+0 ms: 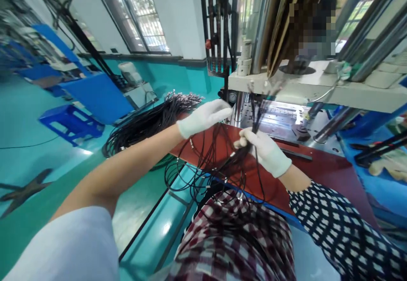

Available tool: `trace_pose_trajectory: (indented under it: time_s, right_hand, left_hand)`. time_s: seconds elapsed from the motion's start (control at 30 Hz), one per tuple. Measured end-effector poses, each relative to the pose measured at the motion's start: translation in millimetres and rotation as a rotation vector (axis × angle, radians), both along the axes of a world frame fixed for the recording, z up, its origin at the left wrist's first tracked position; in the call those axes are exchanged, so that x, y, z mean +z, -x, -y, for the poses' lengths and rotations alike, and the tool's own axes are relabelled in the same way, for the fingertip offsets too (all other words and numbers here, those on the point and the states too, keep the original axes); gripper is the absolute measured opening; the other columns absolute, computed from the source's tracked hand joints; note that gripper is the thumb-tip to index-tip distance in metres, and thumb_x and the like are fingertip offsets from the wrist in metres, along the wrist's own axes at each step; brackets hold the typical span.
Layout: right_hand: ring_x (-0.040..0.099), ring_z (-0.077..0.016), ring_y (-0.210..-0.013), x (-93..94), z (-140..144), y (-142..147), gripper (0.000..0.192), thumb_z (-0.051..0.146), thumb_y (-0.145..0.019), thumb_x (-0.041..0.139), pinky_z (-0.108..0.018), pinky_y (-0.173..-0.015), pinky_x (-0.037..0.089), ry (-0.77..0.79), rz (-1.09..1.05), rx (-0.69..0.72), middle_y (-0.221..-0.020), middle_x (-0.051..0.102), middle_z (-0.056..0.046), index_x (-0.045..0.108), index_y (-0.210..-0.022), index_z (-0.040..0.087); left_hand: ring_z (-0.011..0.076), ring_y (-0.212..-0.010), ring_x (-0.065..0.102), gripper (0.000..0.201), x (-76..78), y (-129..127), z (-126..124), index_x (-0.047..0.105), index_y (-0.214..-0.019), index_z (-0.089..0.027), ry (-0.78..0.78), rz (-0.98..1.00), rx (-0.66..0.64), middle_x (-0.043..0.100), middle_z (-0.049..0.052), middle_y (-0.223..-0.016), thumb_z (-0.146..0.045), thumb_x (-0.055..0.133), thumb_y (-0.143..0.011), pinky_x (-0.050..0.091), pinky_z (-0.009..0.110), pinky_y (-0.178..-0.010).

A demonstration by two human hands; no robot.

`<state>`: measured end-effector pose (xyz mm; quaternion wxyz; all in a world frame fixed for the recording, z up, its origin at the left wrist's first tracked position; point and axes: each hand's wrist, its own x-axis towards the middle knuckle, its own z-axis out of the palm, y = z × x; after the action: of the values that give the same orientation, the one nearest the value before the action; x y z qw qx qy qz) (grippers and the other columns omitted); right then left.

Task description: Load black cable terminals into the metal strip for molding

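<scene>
While a checked apron [229, 238] is filling the bottom centre and hiding the lap, loops of thin black cables [210, 162] are hanging over it, their lower ends lost in shadow. Right hand [265, 149], gloved white, is clenching a bunch of those cables at centre frame above the red-brown bench top [318, 166]. Left hand [205, 117], arm stretched forward, is pinching single strands just left. Beyond, a cable bundle [149, 122] is lying past the bench edge, and the press [286, 81] is crowding the upper right.
</scene>
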<state>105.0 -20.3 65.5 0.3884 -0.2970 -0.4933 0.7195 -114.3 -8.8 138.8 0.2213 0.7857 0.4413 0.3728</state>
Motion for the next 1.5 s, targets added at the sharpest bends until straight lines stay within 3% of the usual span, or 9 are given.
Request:
trace_pose_trajectory:
  time_s: [0.1,0.2,0.33,0.43,0.6,0.87,1.2,1.37,1.5]
  right_hand:
    - [0.065,-0.0135,-0.079,-33.5,-7.3,-22.1,0.062,0.061,-0.064,0.078,-0.03,-0.082,0.057,0.009,0.075,-0.087,-0.072,0.054,0.001,0.052,-0.094,0.013]
    - [0.066,-0.0151,-0.082,-54.1,-14.0,-36.0,0.061,0.065,-0.068,0.073,-0.031,-0.084,0.057,-0.051,0.162,-0.081,-0.076,0.057,-0.002,0.053,-0.09,0.012]
    - [0.066,-0.0151,-0.082,-68.5,-23.0,-41.7,0.06,0.069,-0.074,0.065,-0.03,-0.085,0.057,-0.194,0.296,-0.069,-0.074,0.059,-0.004,0.054,-0.087,0.011]
    - [0.065,-0.0143,-0.076,-83.4,-29.6,-41.7,0.061,0.069,-0.077,0.061,-0.031,-0.081,0.058,-0.228,0.322,-0.124,-0.071,0.058,-0.003,0.054,-0.095,0.012]
    - [0.066,-0.0137,-0.082,-99.3,-31.6,-44.9,0.048,0.059,-0.087,0.055,-0.029,-0.082,0.058,-0.255,0.315,-0.069,-0.074,0.058,-0.003,0.052,-0.101,0.012]
    - [0.067,-0.0123,-0.09,-98.4,-30.4,-51.3,0.039,0.051,-0.092,0.053,-0.028,-0.089,0.057,-0.164,0.345,0.003,-0.079,0.059,-0.003,0.051,-0.104,0.014]
    - [0.066,-0.0145,-0.099,-93.5,-30.0,-46.5,0.034,0.044,-0.092,0.053,-0.035,-0.1,0.053,-0.21,0.392,-0.074,-0.092,0.064,-0.007,0.053,-0.104,0.013]
    - [0.06,-0.016,-0.113,-82.4,-22.7,-50.3,0.034,0.042,-0.094,0.048,-0.038,-0.108,0.048,-0.406,0.545,-0.172,-0.117,0.062,-0.012,0.059,-0.106,0.012]
    - [0.058,-0.016,-0.117,-55.5,-9.7,-48.8,0.027,0.036,-0.094,0.049,-0.038,-0.111,0.044,-0.619,0.557,-0.222,-0.121,0.06,-0.01,0.061,-0.103,0.014]
  left_hand:
    - [0.0217,-0.096,0.063,0.03,-57.5,62.8,75.3,0.065,-0.1,-0.021,-0.046,-0.219,0.317,0.067,0.008,-0.101,-0.042,0.043,-0.098,0.051,0.042,-0.093]
    - [0.0283,-0.104,0.065,0.028,-143.6,118.3,184.2,0.065,-0.109,-0.025,-0.088,-0.513,0.58,0.068,0.009,-0.11,-0.042,0.05,-0.092,0.054,0.047,-0.094]
    - [0.038,-0.121,0.06,0.073,-247.0,158.9,305.3,0.044,-0.144,-0.018,-0.136,-0.933,0.653,0.054,0.019,-0.141,-0.036,0.063,-0.076,0.055,0.049,-0.093]
    - [0.034,-0.129,0.055,0.078,-279.4,167.0,338.7,0.028,-0.155,-0.022,-0.152,-1.057,0.624,0.05,0.018,-0.146,-0.02,0.054,-0.081,0.049,0.049,-0.103]
    - [0.0339,-0.13,0.054,0.078,-281.6,171.1,337.3,0.023,-0.158,-0.024,-0.101,-1.032,0.649,0.053,0.019,-0.143,-0.016,0.05,-0.085,0.044,0.05,-0.107]
    - [0.0326,-0.134,0.05,0.051,-264.2,148.8,338.5,0.057,-0.136,-0.013,0.128,-1.04,0.678,0.051,0.02,-0.145,-0.012,0.048,-0.086,0.038,0.051,-0.112]
    - [0.0351,-0.141,0.039,0.056,-249.7,131.1,331.1,0.055,-0.139,-0.008,0.36,-0.914,0.697,0.043,0.021,-0.151,-0.005,0.045,-0.085,0.028,0.052,-0.117]
    - [0.0352,-0.14,0.041,0.055,-245.3,127.7,327.0,0.055,-0.139,-0.01,0.41,-0.871,0.713,0.043,0.021,-0.151,-0.005,0.049,-0.084,0.028,0.052,-0.117]
    - [0.0347,-0.14,0.041,0.058,-244.9,126.1,326.4,0.056,-0.139,-0.011,0.416,-0.867,0.712,0.044,0.022,-0.15,-0.004,0.051,-0.081,0.029,0.052,-0.117]
